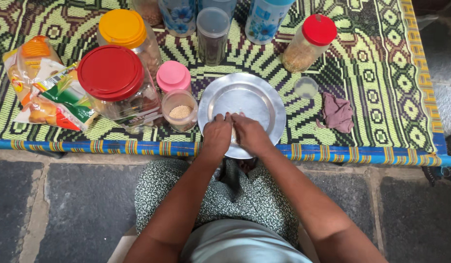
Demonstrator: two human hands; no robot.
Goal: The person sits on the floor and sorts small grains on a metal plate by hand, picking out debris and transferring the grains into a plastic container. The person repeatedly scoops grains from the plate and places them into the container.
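Note:
A round steel plate [245,100] lies on the near edge of a green patterned mat [376,73]. My left hand [216,135] and my right hand [250,134] rest side by side on the plate's near part, fingers curled together over a small heap of pale grains that barely shows between them. Left of the plate stands a small open jar of pale seeds [180,111]. Its clear lid [306,87] may be the one lying on the mat to the right.
On the mat stand a big red-lidded jar [113,80], an orange-lidded jar [124,30], a pink-lidded jar [173,76], a dark jar [212,35], a red-capped jar of grain [308,41] and snack packets [43,85]. A mauve cloth [337,112] lies right. Stone floor below.

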